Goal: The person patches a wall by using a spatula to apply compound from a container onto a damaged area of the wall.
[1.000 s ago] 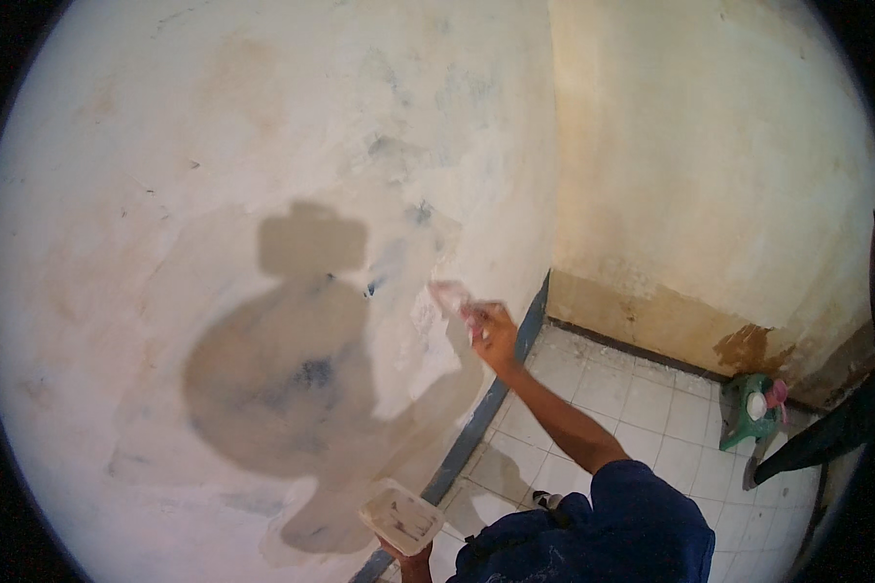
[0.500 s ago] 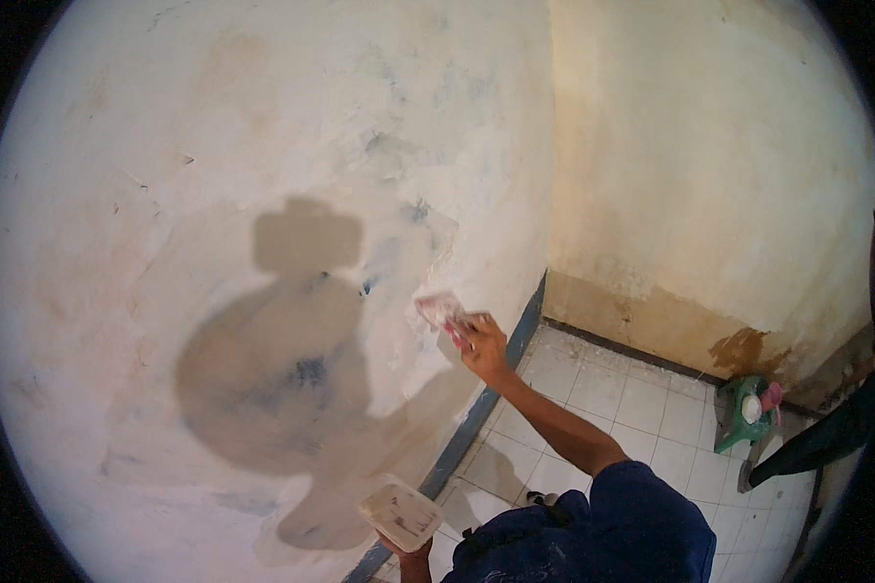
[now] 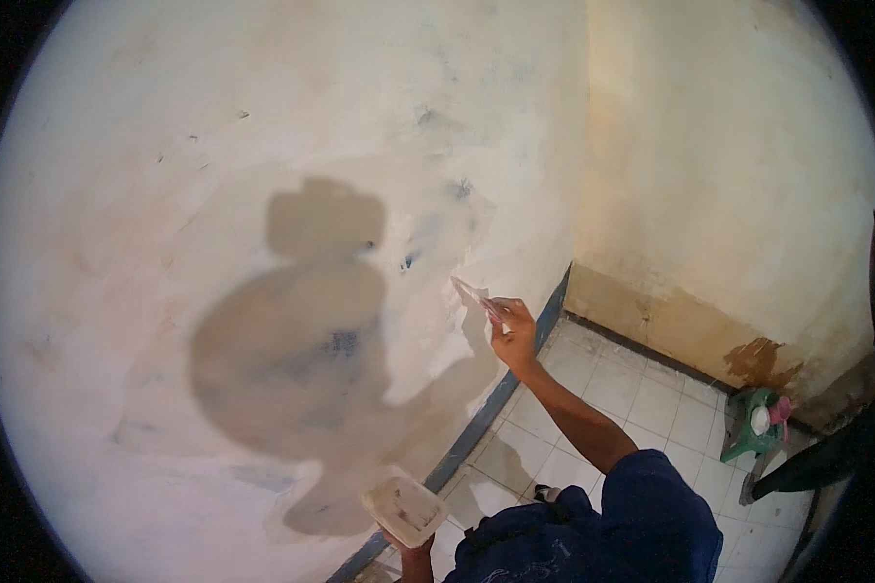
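Note:
My right hand grips a pink-and-white smeared scraper, its flat blade nearly edge-on and at the wall. Fresh white filler shows around the blade, among bluish and beige patches. Low in the picture, my left hand holds a pale, shallow rectangular container from underneath, with a smeared, pale material inside. My head's shadow lies on the wall to the left of the scraper.
A second, stained yellowish wall meets this one in a corner. A dark skirting borders the white tiled floor. A green stool bears white and pink items. A long dark object stands at the right edge.
Since half a second ago, my right hand and scraper have moved right and up, and the blade has turned more edge-on. The view has shifted slightly.

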The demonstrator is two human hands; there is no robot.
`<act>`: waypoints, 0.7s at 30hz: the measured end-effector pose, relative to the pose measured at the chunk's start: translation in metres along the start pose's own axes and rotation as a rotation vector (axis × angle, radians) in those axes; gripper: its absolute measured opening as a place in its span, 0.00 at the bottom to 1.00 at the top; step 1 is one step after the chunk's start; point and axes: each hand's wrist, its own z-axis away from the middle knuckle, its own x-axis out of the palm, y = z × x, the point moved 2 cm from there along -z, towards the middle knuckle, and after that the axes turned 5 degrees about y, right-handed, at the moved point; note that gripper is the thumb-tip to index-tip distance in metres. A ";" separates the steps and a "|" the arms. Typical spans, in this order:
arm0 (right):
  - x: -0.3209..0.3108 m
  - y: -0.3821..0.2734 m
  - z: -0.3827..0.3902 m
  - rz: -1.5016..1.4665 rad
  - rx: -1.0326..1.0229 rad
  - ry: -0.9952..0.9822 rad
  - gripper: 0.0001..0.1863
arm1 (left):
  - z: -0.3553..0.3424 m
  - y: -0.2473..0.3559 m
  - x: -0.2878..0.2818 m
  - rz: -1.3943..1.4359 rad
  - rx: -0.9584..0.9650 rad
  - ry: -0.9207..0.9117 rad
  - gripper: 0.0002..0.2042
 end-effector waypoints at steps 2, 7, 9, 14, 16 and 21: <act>-0.010 -0.008 -0.017 -0.077 -0.045 0.031 0.20 | 0.007 0.005 0.001 -0.138 0.090 0.016 0.31; 0.003 -0.062 -0.147 0.008 -0.259 0.167 0.24 | 0.007 0.008 -0.063 0.117 -0.048 0.139 0.30; 0.000 -0.065 -0.187 0.014 -0.376 0.271 0.26 | 0.007 0.017 -0.018 0.767 -0.341 0.183 0.30; 0.028 -0.084 -0.203 -0.023 -0.386 0.265 0.32 | 0.001 0.017 -0.046 0.084 -0.002 0.083 0.29; 0.033 -0.088 -0.183 0.046 -0.355 0.186 0.33 | -0.004 0.019 -0.067 0.140 -0.009 0.122 0.30; 0.027 -0.083 -0.114 -0.012 -0.325 0.093 0.32 | -0.005 0.019 -0.044 0.099 -0.052 0.059 0.30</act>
